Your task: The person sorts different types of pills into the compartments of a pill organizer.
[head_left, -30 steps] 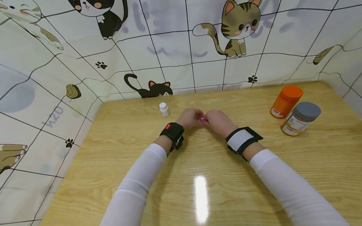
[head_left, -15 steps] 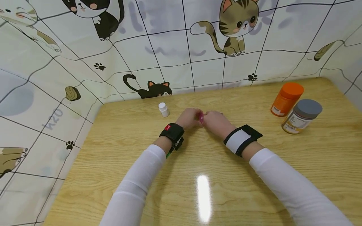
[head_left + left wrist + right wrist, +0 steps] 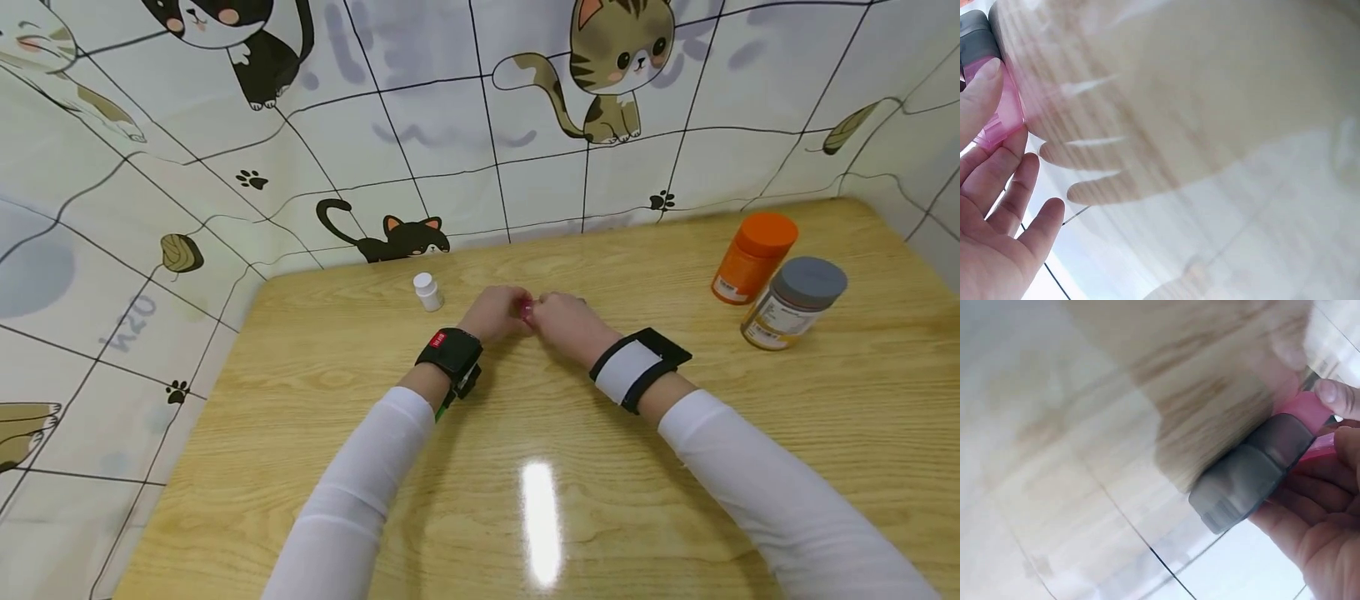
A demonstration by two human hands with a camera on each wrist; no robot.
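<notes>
Pink-and-grey case (image 3: 1266,447) is what the fingers (image 3: 1007,156) have hold of, pinched between both hands over the far half of the table (image 3: 615,500); I can't tell whether it touches the wood. On the left hand (image 3: 495,314), thumb and nearest fingers are closed on the pink part, leaving no gap that I can see, while the outer two stand loosely bent and clear of it. The right hand (image 3: 566,321) looks curled from above, and my right wrist view shows a thumb and fingers tight at the pink end, with the grey end jutting free; where one grip stops and the other starts, I can't make out.

I judge the step in hand to be working the small case with both hands, perhaps at a lid or catch, though its workings are hidden from me. To my mind, the next move calls for one steady hand while the other applies small, careful force, so that nothing slips or spills.

Counting outward, I get one case, two hands and two wrist straps (image 3: 637,367). Near the left hand stands one white bottle (image 3: 428,293). Well off to the right stand one orange bottle (image 3: 752,260) and, just beside it, one grey-lidded jar (image 3: 793,304). Behind everything is a cat-patterned wall covering (image 3: 547,196).
</notes>
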